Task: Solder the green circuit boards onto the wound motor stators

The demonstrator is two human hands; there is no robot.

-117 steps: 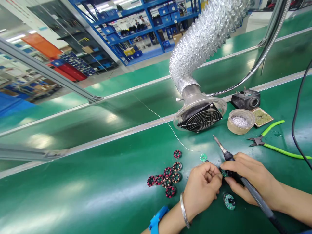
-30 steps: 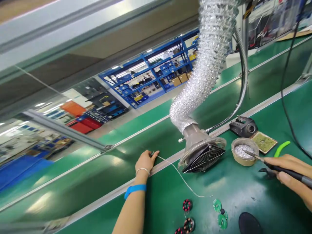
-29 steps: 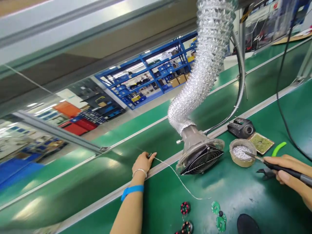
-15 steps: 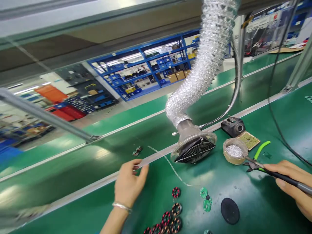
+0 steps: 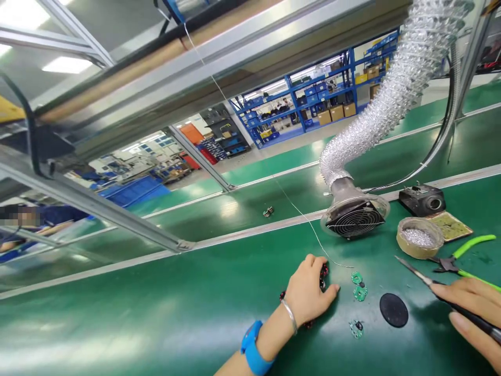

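My left hand reaches over a group of small motor stators with red and black windings. Its thumb stands apart from the fingers, and one stator shows in the gap; most of the others are hidden under the palm. In my right hand is a soldering iron with a dark handle, its metal tip pointing up and left above the bench. Between the hands lie small green ring-shaped circuit boards, another board piece and a black round pad. A thin pale wire ends near the boards.
A fume extractor hood hangs on a silver flexible duct. At right are a tub of metal shavings, a black iron stand, a sponge tray and green-handled cutters. A metal post rises left.
My left hand has moved down and right from near the bench rail onto the stators. The soldering iron's tip has come away from the tub. The view has shifted left.
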